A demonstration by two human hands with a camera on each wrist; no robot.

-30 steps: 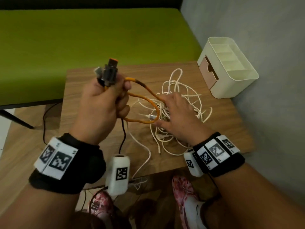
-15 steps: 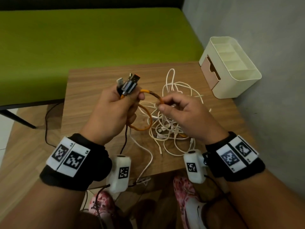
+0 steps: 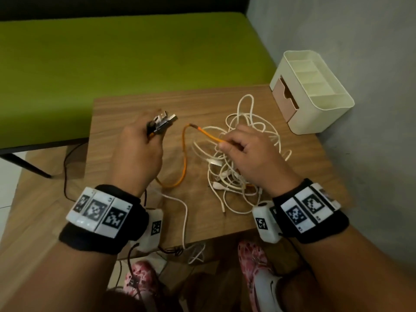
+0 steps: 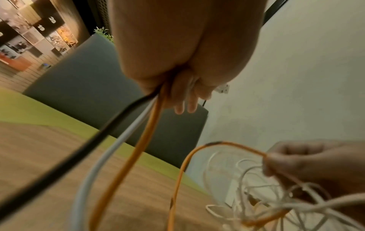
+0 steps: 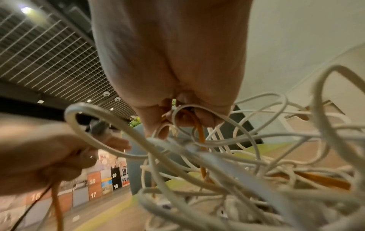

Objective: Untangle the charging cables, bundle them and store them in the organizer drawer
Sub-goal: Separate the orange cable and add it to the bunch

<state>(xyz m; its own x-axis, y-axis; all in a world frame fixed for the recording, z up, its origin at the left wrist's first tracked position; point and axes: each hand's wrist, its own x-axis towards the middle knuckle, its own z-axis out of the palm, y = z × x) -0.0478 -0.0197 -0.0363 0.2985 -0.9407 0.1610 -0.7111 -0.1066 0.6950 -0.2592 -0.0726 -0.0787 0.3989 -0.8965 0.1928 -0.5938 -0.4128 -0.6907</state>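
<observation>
A tangle of white cables lies on the wooden table. An orange cable loops between both hands. My left hand grips a bunch of plug ends with black, white and orange cables running down from the fist. My right hand pinches the orange cable above the tangle. The cream organizer with its tan drawer stands at the table's far right corner; the drawer looks pushed in.
A green bench runs behind the table. A grey wall is close on the right. One white cable hangs over the table's near edge. Feet in patterned shoes show below.
My left hand has come down and moved left with the plug ends. The orange loop has been drawn wider between the hands. My right hand has stayed pinching the orange cable over the tangle.
</observation>
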